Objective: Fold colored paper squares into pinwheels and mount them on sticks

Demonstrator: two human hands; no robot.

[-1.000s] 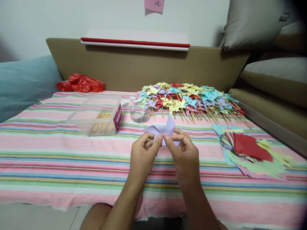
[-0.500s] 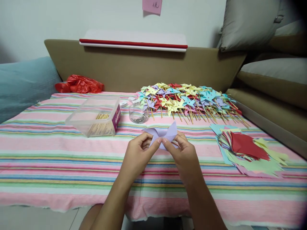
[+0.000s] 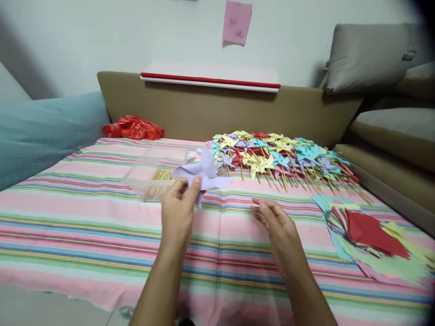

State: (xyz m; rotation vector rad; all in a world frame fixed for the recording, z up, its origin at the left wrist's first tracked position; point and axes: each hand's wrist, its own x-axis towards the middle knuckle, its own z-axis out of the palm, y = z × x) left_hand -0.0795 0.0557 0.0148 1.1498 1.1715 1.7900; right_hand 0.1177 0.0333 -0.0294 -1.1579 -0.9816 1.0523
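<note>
A lilac paper pinwheel [image 3: 205, 169], its blades pointing towards twelve, three, six and nine o'clock, sits pinched at one o'clock from the left hand [image 3: 178, 211]

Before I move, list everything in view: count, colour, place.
Held pinwheel: 1, purple, centre
Piled pinwheels: many, multicoloured, back right
Tub: 1, clear, left of centre
Sticks: many, tan, inside tub
Box: at least 1, white, beside tub
Metal bits: uncountable, silver, behind held pinwheel
Papers: many, multicoloured, right
Cloth: 1, pink striped, underneath
Bag: 1, red, back left
Pillow: 1, blue, far left
Cushions: several, grey-brown, far right
Board: 1, brown, back
Rolls: count unclear, red-white, at board's top
Note: 1 whole, pink, on wall
Floor: 1, pale, bottom left
Left hand: 1, bare, holding pinwheel
Right hand: 1, bare, over cloth
</note>
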